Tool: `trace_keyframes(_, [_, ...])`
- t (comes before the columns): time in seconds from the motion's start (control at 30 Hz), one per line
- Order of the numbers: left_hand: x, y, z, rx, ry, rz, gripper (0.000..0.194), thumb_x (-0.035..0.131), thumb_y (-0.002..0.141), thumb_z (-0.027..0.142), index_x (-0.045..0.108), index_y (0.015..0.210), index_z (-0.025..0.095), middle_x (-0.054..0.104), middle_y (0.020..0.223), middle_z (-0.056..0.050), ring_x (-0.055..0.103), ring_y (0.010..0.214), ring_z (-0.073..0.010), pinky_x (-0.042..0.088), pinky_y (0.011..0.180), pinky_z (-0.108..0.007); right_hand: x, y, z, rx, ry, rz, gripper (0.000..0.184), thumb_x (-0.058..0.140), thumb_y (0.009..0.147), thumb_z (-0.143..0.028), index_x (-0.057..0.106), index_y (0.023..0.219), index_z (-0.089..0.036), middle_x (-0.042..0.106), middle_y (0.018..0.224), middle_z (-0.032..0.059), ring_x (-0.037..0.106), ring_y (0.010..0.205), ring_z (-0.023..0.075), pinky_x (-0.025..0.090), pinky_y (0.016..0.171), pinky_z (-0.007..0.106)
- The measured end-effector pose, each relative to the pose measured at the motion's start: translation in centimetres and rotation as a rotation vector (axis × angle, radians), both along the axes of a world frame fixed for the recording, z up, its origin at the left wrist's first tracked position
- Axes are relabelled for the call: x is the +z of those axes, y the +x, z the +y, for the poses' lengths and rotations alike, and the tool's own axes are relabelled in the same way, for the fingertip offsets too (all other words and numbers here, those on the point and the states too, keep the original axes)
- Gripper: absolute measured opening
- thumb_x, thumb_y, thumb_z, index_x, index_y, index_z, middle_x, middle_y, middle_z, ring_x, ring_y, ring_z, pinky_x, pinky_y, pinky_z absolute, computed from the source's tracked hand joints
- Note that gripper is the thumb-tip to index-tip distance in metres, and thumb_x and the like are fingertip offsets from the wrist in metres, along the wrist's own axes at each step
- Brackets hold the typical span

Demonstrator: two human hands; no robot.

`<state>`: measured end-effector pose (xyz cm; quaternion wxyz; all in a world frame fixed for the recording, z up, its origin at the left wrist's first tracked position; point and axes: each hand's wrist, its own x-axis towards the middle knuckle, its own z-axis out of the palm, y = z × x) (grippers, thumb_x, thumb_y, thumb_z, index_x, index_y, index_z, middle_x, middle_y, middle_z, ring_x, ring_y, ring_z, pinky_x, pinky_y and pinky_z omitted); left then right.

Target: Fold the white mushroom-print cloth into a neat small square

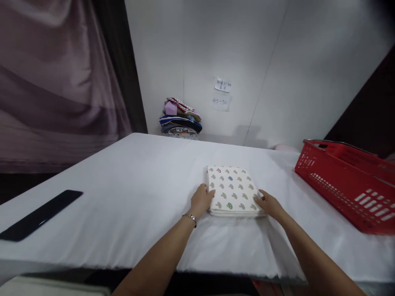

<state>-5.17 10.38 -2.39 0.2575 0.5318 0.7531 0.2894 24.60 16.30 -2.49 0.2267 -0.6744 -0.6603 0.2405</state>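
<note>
A folded white cloth (pixel 232 190) with a pattern of grey mushroom-like shapes, a few of them coloured, lies in a neat rectangle on the white-covered table. My left hand (pixel 202 200), below a silver bracelet or watch at the wrist, grips its left edge with the thumb on top. At the lower right edge, my right hand (pixel 269 204) pinches the cloth, thumb uppermost. The tips of the other fingers are partly hidden by the layers. Several folded layers show along the near side.
To the right stands a red plastic basket (pixel 342 185) with a handle. A dark flat strip (pixel 41 214) lies at the table's left. Behind the far edge rises a stack of folded fabrics (pixel 181 118) by the wall. Handwritten paper signs (pixel 221 100) hang there, and a pinkish curtain (pixel 58 82) hangs left.
</note>
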Motion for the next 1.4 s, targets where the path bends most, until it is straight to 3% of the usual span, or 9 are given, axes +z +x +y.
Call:
trace_keyframes(0.13, [0.1, 0.3, -0.6, 0.033, 0.015, -0.041, 0.047, 0.052, 0.079, 0.049, 0.047, 0.116, 0.02, 0.06, 0.114, -0.009, 0.058, 0.102, -0.0215, 0.04, 0.075, -0.027, 1.8, -3.7, 0.3, 0.22, 0.275, -0.095, 0.057, 0.055, 0.076, -0.038, 0.048, 0.131, -0.02, 0.05, 0.132, 0.0099, 0.044, 0.122, 0.0278, 0.033, 0.102, 0.042])
trace_keyframes(0.3, [-0.3, 0.5, -1.4, 0.066, 0.078, -0.06, 0.037, 0.055, 0.077, 0.048, 0.051, 0.102, 0.021, 0.063, 0.102, -0.005, 0.059, 0.091, -0.0193, 0.039, 0.072, -0.027, 3.5, -11.5, 1.3, 0.494, 0.385, 0.031, 0.051, 0.047, 0.083, -0.042, 0.049, 0.129, -0.021, 0.041, 0.14, 0.0065, 0.031, 0.132, 0.0231, 0.022, 0.11, 0.04])
trace_keyframes(0.43, [-0.9, 0.5, -1.8, 0.065, 0.142, -0.032, 0.028, 0.055, 0.078, 0.047, 0.052, 0.091, 0.022, 0.064, 0.09, -0.001, 0.059, 0.082, -0.0162, 0.038, 0.069, -0.026, 2.7, -16.8, 3.7, 0.572, 0.367, -0.073, 0.05, 0.04, 0.086, -0.033, 0.044, 0.133, -0.016, 0.034, 0.144, 0.0092, 0.023, 0.136, 0.0229, 0.018, 0.11, 0.042])
trace_keyframes(0.57, [-1.0, 0.1, -1.8, 0.036, 0.133, -0.043, 0.027, 0.058, 0.077, 0.044, 0.051, 0.09, 0.022, 0.063, 0.089, 0.0, 0.058, 0.079, -0.0151, 0.038, 0.068, -0.026, 0.8, -19.8, 5.0, 0.6, 0.236, -0.332, 0.05, 0.034, 0.09, -0.032, 0.036, 0.138, -0.017, 0.025, 0.149, 0.0092, 0.016, 0.137, 0.0238, 0.013, 0.109, 0.045])
trace_keyframes(0.83, [-0.6, 0.0, -1.7, 0.002, 0.112, -0.057, 0.021, 0.057, 0.077, 0.038, 0.05, 0.089, 0.022, 0.06, 0.093, -0.002, 0.058, 0.084, -0.0167, 0.041, 0.073, -0.028, -0.3, -20.3, 5.6, 0.643, 0.159, -0.455, 0.053, 0.027, 0.092, -0.036, 0.028, 0.142, -0.017, 0.019, 0.151, 0.0084, 0.014, 0.138, 0.0232, 0.011, 0.109, 0.044])
trace_keyframes(0.93, [-0.9, 0.1, -1.5, -0.005, 0.239, -0.042, 0.028, 0.057, 0.077, 0.032, 0.05, 0.103, 0.022, 0.057, 0.108, -0.005, 0.053, 0.102, -0.0191, 0.042, 0.085, -0.03, -0.2, -20.4, 5.7, 0.638, 0.158, -0.445, 0.052, 0.028, 0.092, -0.036, 0.028, 0.141, -0.019, 0.019, 0.151, 0.0079, 0.013, 0.138, 0.0225, 0.011, 0.109, 0.044])
trace_keyframes(1.03, [-1.5, 0.0, -1.3, -0.129, 0.463, -0.004, 0.038, 0.054, 0.078, 0.021, 0.049, 0.116, 0.023, 0.052, 0.122, -0.006, 0.043, 0.117, -0.0195, 0.036, 0.099, -0.035, -0.1, -20.6, 5.5, 0.643, 0.164, -0.44, 0.052, 0.028, 0.092, -0.034, 0.027, 0.142, -0.018, 0.017, 0.151, 0.008, 0.011, 0.139, 0.0219, 0.009, 0.109, 0.043])
trace_keyframes(1.2, [-1.9, -0.6, -1.0, -0.237, 0.474, -0.037, 0.022, 0.048, 0.083, 0.024, 0.062, 0.101, 0.022, 0.058, 0.114, -0.004, 0.05, 0.108, -0.0176, 0.04, 0.097, -0.034, 1.6, -19.7, 5.9, 0.716, 0.094, -0.353, 0.053, 0.034, 0.091, -0.038, 0.032, 0.14, -0.02, 0.023, 0.15, 0.0079, 0.016, 0.137, 0.0223, 0.014, 0.109, 0.042])
trace_keyframes(1.4, [-1.4, -0.7, -1.0, -0.197, 0.417, -0.055, 0.02, 0.05, 0.081, 0.021, 0.063, 0.096, 0.022, 0.059, 0.113, -0.003, 0.051, 0.107, -0.0177, 0.04, 0.096, -0.033, 2.7, -15.2, 7.5, 0.439, 0.207, -0.431, 0.057, 0.031, 0.092, -0.042, 0.028, 0.142, -0.015, 0.018, 0.151, 0.0105, 0.009, 0.139, 0.0225, 0.009, 0.109, 0.044])
